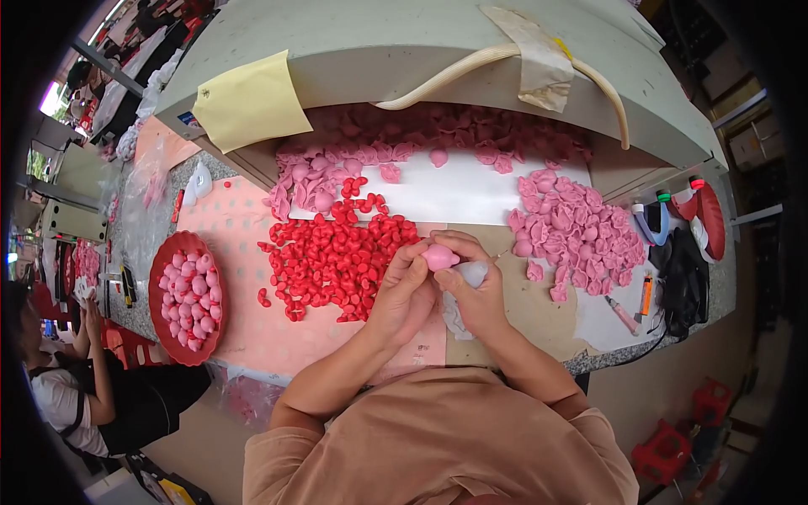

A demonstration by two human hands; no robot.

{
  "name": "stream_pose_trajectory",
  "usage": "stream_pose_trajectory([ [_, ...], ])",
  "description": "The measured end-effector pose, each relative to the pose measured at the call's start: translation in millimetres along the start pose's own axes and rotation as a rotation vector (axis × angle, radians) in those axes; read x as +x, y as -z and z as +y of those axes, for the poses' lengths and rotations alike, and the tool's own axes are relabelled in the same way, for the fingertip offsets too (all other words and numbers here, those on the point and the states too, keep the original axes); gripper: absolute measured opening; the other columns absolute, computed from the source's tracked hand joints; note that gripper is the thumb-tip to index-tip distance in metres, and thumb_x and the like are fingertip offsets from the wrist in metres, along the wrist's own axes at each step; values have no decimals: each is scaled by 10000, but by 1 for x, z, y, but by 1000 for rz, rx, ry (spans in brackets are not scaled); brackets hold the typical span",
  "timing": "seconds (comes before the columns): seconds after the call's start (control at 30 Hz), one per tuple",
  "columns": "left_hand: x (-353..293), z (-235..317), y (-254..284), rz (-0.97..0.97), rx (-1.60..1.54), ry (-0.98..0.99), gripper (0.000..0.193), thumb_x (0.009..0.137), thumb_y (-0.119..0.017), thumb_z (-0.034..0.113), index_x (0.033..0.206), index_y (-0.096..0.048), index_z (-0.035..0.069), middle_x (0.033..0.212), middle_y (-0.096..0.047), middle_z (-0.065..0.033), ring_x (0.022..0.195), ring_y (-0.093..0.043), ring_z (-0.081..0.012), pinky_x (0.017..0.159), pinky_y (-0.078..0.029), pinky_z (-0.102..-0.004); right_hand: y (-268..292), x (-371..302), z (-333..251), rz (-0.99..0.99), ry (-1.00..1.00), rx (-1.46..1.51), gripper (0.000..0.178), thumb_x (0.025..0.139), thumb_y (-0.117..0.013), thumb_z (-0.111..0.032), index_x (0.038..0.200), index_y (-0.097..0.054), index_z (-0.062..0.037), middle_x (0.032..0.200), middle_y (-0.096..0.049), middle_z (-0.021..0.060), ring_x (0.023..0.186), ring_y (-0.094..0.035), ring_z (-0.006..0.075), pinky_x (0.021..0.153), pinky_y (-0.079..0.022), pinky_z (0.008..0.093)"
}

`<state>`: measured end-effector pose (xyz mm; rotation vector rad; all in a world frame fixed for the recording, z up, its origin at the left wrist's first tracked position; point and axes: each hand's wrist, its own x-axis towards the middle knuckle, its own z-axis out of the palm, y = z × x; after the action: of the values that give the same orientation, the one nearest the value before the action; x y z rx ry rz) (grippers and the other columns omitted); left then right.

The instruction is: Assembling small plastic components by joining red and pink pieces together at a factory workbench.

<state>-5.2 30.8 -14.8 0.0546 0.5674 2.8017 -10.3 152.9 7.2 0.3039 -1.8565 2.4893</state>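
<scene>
Near centre, your left grip (400, 296) and right grip (476, 299) pinch one pink ball (439, 257); the right grip also holds a white bottle (473, 273). At left, the red bowl (190, 358) carries pink balls with red bits, apparently completed. Farther, the red pieces (337, 261) and pink pieces (581, 227) appear left to process.

A yellow sheet (252, 103) is fixed to the left end of a grey housing (379, 50). Across its front, a cream hose (454, 71) is held by pale tape (543, 69). Near the housing's right end a black bundle (677, 282) is laid; red stools (661, 453) are placed well apart from that end. Left of the housing, a white-topped co-worker (67, 404) is seen.
</scene>
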Motion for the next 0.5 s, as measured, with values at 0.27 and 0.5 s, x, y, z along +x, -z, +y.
stream_pose_trajectory([
  [0.27, 1, 3, -2, 9, -11, 20, 186, 920, -532, 169, 1093, -595, 150, 1132, -570, -15, 1062, -519, -167, 967, -389, -328, -1, 0, 2, 9, 41, -44, 386, 808, -664, -101, 1169, -555, -21, 1206, -521, 97, 1094, -497, 170, 944, -385, 297],
  [0.5, 2, 0, 5, -5, 24, 13, 217, 924, -512, 292, 1109, -590, 211, 1188, -520, -8, 1143, -451, -214, 1024, -334, -396, -2, 1, -1, -14, 61, 220, 219, 834, -618, -57, 1047, -577, -26, 1241, -524, 159, 1176, -479, 224, 1012, -356, 362],
])
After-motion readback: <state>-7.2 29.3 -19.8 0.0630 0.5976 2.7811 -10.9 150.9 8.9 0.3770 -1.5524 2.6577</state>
